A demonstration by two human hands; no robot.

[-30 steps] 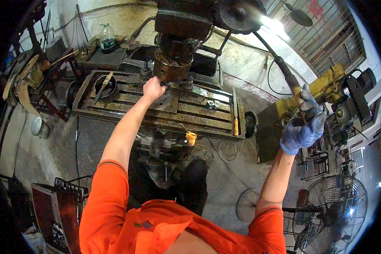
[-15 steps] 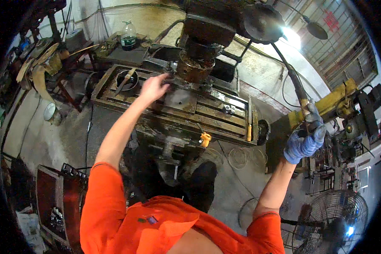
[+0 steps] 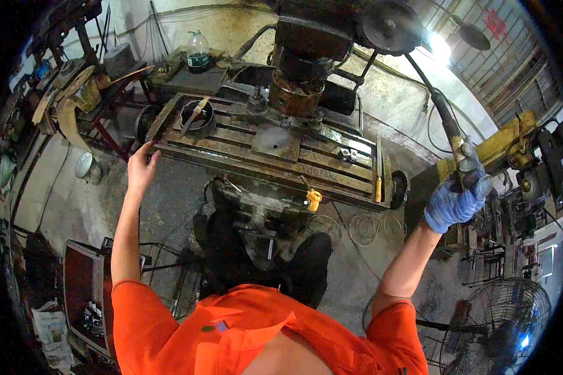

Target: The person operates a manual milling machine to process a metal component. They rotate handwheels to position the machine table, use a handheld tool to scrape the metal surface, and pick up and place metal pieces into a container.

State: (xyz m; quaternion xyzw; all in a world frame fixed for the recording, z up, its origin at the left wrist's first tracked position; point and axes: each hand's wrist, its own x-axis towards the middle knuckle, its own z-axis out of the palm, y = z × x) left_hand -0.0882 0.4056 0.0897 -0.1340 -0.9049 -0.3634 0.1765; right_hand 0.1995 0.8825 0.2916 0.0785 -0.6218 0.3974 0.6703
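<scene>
My bare left hand [image 3: 142, 165] is at the left front corner of the milling machine's slotted table [image 3: 225, 149]. Its thumb stands apart from the fingers and nothing shows in it; whether it touches the corner is hard to tell. Out to the right, my right hand [image 3: 458, 199] wears a blue-grey knit glove and is wrapped round the lower end of a long dark lever [image 3: 445, 119] slanting down from the machine head. A flat metal plate [image 3: 275, 144] with a small dark hole lies on the table, below the round brown cutter head [image 3: 296, 94].
A round pan [image 3: 201, 125] with a brush across it sits on the table's left end. A yellow-handled file [image 3: 378, 187] lies at the right end. A small yellow spouted object [image 3: 313, 200] is at the front edge. A caged fan [image 3: 500, 325] stands lower right.
My left hand has moved from beside the cutter head leftward and nearer, to the table's left corner. My right hand stays on the lever. The view has shifted slightly.
</scene>
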